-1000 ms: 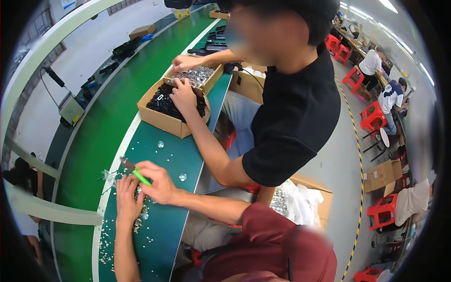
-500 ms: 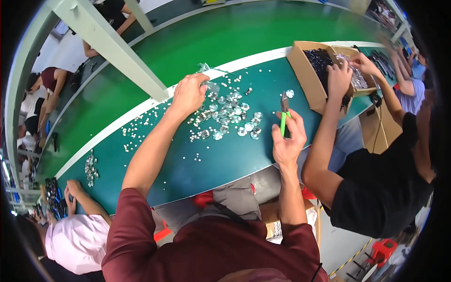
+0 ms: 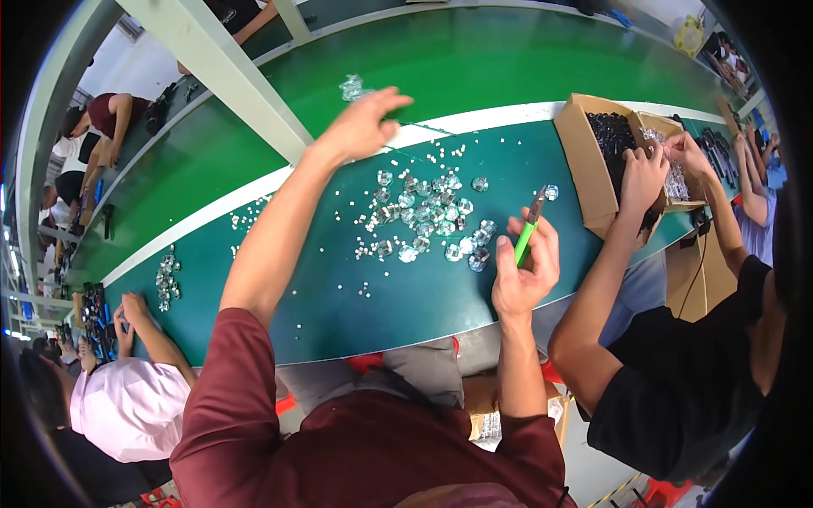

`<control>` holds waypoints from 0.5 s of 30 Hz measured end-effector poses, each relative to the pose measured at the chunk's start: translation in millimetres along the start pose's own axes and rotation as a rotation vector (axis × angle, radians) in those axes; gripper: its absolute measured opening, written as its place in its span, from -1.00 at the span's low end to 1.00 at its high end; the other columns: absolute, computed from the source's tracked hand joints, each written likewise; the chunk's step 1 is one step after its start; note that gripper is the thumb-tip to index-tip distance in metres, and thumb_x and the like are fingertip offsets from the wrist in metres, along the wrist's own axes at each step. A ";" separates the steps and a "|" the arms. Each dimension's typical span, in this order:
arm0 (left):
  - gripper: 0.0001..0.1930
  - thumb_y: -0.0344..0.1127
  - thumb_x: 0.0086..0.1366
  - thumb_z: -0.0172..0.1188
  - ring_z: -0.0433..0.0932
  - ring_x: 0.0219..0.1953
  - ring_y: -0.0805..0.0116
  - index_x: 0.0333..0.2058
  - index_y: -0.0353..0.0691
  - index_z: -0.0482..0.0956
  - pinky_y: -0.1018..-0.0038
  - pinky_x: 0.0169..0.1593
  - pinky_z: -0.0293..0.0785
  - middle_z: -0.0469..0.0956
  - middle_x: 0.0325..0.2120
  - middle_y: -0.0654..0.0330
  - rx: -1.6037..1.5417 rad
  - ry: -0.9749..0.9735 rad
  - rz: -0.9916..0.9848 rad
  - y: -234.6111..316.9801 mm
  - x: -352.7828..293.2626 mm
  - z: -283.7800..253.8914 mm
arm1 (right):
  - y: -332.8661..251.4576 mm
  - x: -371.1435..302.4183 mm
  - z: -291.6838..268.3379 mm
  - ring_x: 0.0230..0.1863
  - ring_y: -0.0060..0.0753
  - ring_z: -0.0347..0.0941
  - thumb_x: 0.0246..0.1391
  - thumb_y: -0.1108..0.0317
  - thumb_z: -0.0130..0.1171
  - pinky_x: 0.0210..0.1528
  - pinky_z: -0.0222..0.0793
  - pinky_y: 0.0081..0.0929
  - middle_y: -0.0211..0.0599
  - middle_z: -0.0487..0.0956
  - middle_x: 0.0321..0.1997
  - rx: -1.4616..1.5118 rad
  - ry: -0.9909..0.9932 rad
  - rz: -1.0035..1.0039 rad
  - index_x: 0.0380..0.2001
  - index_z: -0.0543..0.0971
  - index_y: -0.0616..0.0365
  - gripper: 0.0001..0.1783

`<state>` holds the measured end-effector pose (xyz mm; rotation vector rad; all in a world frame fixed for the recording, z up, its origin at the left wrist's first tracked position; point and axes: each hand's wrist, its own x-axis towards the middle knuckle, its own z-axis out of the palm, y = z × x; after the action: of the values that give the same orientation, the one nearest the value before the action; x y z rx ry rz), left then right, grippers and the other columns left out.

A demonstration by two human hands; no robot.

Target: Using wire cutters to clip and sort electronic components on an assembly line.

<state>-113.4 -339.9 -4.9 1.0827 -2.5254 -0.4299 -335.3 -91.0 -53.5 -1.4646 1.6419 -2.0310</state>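
Note:
My left hand [image 3: 360, 129] reaches over the white rail at the table's far side, fingers stretched out and nothing seen in them. Just beyond it, a clear plastic cluster [image 3: 351, 87] lies on the green belt. My right hand [image 3: 527, 275] grips cutting pliers [image 3: 526, 238] with green handles, jaws pointing up and away from me. Close to their tip, one clear faceted piece [image 3: 551, 192] rests on the table. Many more clear faceted pieces [image 3: 425, 212] lie heaped between my hands, with small pale cubes [image 3: 364, 251] scattered around them.
A green-topped table [image 3: 356, 317] runs along a bright green belt [image 3: 474, 63]. A grey post [image 3: 229, 85] rises beside my left arm. At right, a co-worker's hands [image 3: 648, 173] are in cardboard boxes [image 3: 584, 173] of black and clear parts. Another person [image 3: 127, 406] sits at left.
My left hand has moved away from the heap toward the belt and its fingers have spread. The clear plastic cluster now lies on the belt. My right hand keeps the pliers.

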 end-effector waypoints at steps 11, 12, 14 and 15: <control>-0.70 -0.10 0.25 0.33 0.54 0.00 0.06 -0.18 -0.18 0.72 0.18 0.09 0.44 0.62 -0.13 0.05 -0.004 0.048 -0.080 -13.3 -2.0 19.0 | -3.2 2.5 2.4 -0.11 -0.13 0.65 -0.02 0.64 0.26 -0.07 0.63 -0.33 0.04 0.51 0.05 -0.038 -0.068 -0.002 -0.18 0.60 0.43 -0.73; -0.73 -0.12 0.22 0.35 0.57 -0.09 0.04 -0.27 -0.21 0.71 0.17 0.02 0.47 0.63 -0.23 0.05 -0.079 0.048 -0.192 -15.4 0.7 19.3 | -3.7 2.6 2.8 -0.11 -0.13 0.65 -0.02 0.64 0.26 -0.07 0.63 -0.33 0.04 0.51 0.05 -0.032 -0.072 -0.005 -0.18 0.60 0.43 -0.73; -0.74 -0.13 0.20 0.38 0.59 -0.19 0.01 -0.36 -0.23 0.71 0.15 -0.06 0.50 0.65 -0.33 0.05 -0.156 0.053 -0.302 -20.0 5.9 22.8 | -4.8 3.2 2.8 -0.11 -0.15 0.64 -0.03 0.65 0.26 -0.06 0.63 -0.32 0.04 0.52 0.04 -0.054 -0.081 -0.015 -0.18 0.61 0.44 -0.73; -0.75 -0.15 0.20 0.38 0.60 -0.19 0.02 -0.36 -0.25 0.70 0.16 -0.07 0.49 0.64 -0.37 0.04 -0.038 0.141 -0.271 -22.3 8.5 26.8 | -5.5 3.8 2.7 -0.11 -0.15 0.64 -0.03 0.65 0.26 -0.06 0.63 -0.32 0.04 0.52 0.04 -0.055 -0.080 -0.018 -0.18 0.61 0.44 -0.73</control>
<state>-116.5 -357.3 -36.1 1.3953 -2.2481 -0.4537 -332.9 -93.1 -47.0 -1.5632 1.6712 -1.9237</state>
